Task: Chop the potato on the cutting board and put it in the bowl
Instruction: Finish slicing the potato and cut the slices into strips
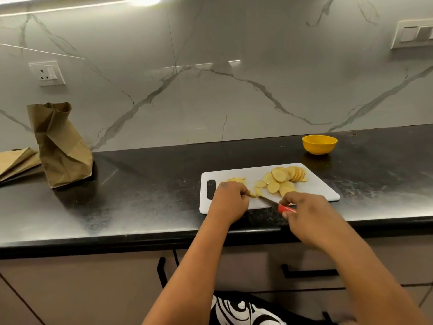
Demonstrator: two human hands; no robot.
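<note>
A white cutting board (316,191) lies on the black counter. Several round potato slices (284,178) are spread over its right half, and thin cut strips (236,179) lie near its left end. My left hand (230,201) has its fingers curled down over a small potato piece (255,193) on the board. My right hand (304,207) grips the red handle of a knife (269,201), whose blade points left toward that piece. A yellow bowl (319,144) stands behind the board to the right, and its inside is hidden from view.
A crumpled brown paper bag (61,146) stands at the left of the counter (140,195), with a flattened bag (16,160) beside it. The marble wall carries a socket (46,73) and switches (414,34). Drawer handles (309,273) sit below the counter edge.
</note>
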